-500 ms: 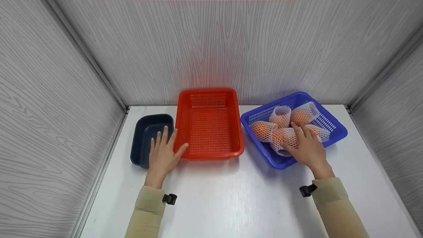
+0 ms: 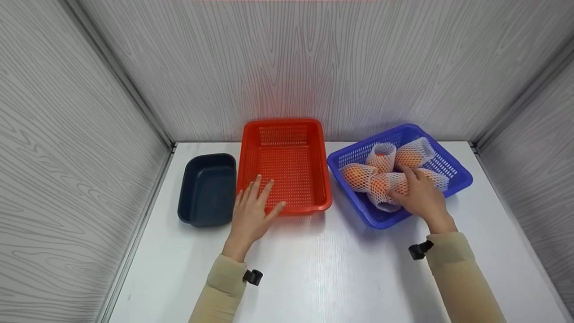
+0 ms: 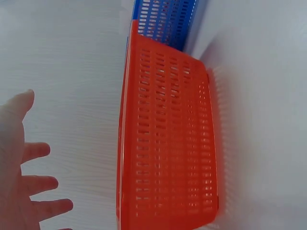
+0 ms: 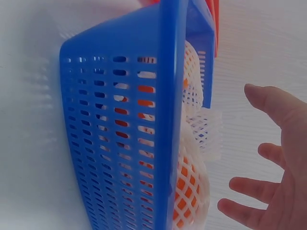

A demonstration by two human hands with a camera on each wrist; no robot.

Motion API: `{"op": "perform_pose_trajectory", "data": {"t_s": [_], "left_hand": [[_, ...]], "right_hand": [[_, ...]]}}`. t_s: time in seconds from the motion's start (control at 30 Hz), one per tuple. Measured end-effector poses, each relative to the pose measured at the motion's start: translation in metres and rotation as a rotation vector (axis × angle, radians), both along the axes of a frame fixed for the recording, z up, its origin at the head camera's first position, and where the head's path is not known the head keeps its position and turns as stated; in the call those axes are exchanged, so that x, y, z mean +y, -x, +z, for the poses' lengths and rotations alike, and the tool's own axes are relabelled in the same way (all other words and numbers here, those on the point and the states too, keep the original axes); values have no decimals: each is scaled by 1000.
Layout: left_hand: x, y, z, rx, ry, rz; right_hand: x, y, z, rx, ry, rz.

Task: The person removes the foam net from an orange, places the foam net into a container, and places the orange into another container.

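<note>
1. Fingers (image 2: 255, 188) spread and released on the left hand (image 2: 250, 217), gripping nothing; the dark plastic tub (image 2: 207, 190) sits just left of them.
2. Beneath and ahead of those fingertips, a red slotted basket (image 2: 289, 168), handily within reach.
3. And under the right hand's (image 2: 423, 197) fingers, a blue slotted basket (image 2: 457, 179), set askew, its walls probably stopping any rolling.
4. In it, netted fruits (image 2: 379, 185): orange skin through white foam sleeves, presumably cushioning, tumbled at angles; the right fingers hang loose above, grasping none.
</note>
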State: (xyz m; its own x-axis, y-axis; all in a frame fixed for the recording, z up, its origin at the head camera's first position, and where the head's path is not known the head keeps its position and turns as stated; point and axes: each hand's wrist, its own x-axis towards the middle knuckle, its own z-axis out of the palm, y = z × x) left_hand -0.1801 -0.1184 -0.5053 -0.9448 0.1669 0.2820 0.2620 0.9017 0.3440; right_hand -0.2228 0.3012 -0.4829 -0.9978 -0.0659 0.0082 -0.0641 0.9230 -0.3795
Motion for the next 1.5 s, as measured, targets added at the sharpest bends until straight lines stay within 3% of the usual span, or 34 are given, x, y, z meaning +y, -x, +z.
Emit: {"op": "perform_pose_trajectory", "data": {"t_s": [0.4, 0.8, 0.93, 1.13, 1.5], "left_hand": [[47, -8, -4, 69, 0, -143], [81, -16, -7, 73, -15, -225], [90, -18, -10, 65, -22, -247], [103, -22, -15, 35, -33, -265], [126, -32, -23, 12, -28, -310]], "right_hand": [[12, 29, 19, -181, -12, 18], [17, 44, 23, -373, 148, -19], [20, 46, 22, -444, 193, -43], [23, 49, 14, -518, 174, -65], [21, 55, -2, -514, 121, -75]]}}
